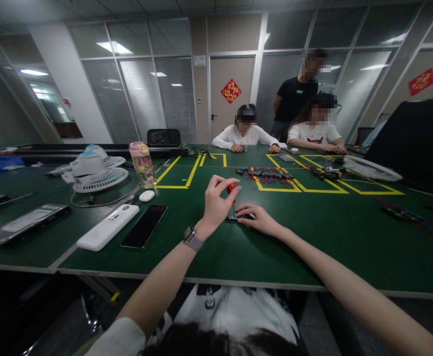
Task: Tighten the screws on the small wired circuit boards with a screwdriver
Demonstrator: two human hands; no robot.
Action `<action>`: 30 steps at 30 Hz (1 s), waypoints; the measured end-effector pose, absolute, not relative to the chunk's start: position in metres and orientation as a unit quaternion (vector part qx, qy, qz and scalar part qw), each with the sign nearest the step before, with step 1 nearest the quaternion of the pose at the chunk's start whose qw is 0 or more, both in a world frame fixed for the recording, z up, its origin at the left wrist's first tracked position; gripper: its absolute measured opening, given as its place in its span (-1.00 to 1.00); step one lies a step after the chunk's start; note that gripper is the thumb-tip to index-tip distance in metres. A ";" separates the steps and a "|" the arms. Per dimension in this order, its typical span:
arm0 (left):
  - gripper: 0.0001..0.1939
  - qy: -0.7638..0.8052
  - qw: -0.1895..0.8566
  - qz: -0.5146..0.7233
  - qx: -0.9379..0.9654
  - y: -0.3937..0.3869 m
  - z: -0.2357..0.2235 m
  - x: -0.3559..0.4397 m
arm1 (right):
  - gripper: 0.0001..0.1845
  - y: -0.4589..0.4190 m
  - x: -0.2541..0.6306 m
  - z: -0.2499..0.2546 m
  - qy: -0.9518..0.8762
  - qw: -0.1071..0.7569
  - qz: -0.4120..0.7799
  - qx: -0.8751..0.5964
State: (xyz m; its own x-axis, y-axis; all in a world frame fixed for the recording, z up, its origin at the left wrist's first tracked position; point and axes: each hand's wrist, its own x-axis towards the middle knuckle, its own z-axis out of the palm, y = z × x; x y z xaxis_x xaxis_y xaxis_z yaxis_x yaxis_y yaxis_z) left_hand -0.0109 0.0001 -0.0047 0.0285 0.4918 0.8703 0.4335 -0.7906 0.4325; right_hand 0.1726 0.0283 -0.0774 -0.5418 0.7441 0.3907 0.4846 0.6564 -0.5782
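Observation:
My left hand (218, 200) is closed round the orange-red handle of a small screwdriver (231, 188), thumb and fingers pinching it near the top. Its thin shaft points down to a small green circuit board (231, 218) on the table. Low beside the board, my right hand (257, 219) presses its fingertips against the board's right edge and steadies it. Part of the board is hidden by the fingers, and whether the screwdriver tip sits in a screw is too small to tell.
On the green table (186, 257) lie a black phone (145, 226), a white power bank (108, 227), a white earbud case (147, 196) and a hard drive (25, 224). A bottle (142, 165) stands near white fans (99, 173). Wired boards (266, 174) lie ahead; people (246, 131) are beyond.

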 end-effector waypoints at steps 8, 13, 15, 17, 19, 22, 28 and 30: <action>-0.67 0.284 0.068 0.585 0.756 0.000 -0.004 -0.012 | -0.81 0.029 0.172 -0.078 -0.854 0.319 0.203 -0.357; -0.77 0.288 0.057 0.595 0.749 -0.001 -0.003 -0.011 | -0.81 0.028 0.172 -0.077 -0.853 0.318 0.203 -0.360; -0.84 0.305 0.040 0.608 0.732 -0.002 -0.002 -0.011 | -0.80 0.028 0.172 -0.077 -0.855 0.315 0.204 -0.359; -0.87 0.317 0.034 0.614 0.722 -0.002 -0.002 -0.011 | -0.80 0.028 0.172 -0.076 -0.856 0.312 0.203 -0.359; -0.83 0.318 0.043 0.608 0.726 -0.002 -0.002 -0.011 | -0.81 0.027 0.173 -0.076 -0.856 0.311 0.204 -0.359; -0.71 0.296 0.073 0.591 0.746 -0.001 -0.003 -0.012 | -0.80 0.027 0.173 -0.075 -0.856 0.312 0.205 -0.359; -0.69 0.254 0.098 0.588 0.761 0.000 -0.003 -0.011 | -0.80 0.029 0.173 -0.077 -0.856 0.312 0.202 -0.358; -0.75 0.266 0.080 0.597 0.752 0.000 -0.003 -0.011 | -0.80 0.029 0.173 -0.077 -0.857 0.310 0.202 -0.358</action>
